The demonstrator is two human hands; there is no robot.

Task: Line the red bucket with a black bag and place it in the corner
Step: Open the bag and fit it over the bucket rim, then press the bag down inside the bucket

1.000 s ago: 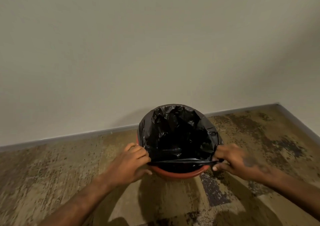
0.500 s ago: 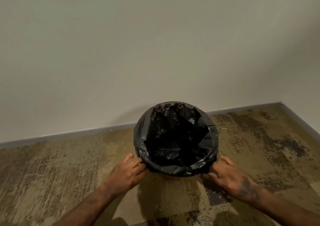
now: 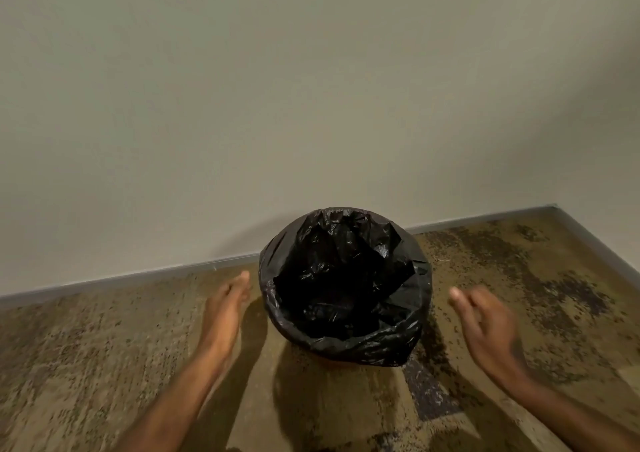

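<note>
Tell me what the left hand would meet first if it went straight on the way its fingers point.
Probably the baseboard below the wall. The left hand points forward beside the bag-lined bucket, apart from it, though depth is unclear.

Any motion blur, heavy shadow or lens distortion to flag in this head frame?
Head view: the right hand is smeared by motion blur, the left hand only slightly; the black bag stays sharp, its inside too dark to read; dim warm light casts shadows on the carpet; the baseboard bows from wide-angle distortion.
</note>
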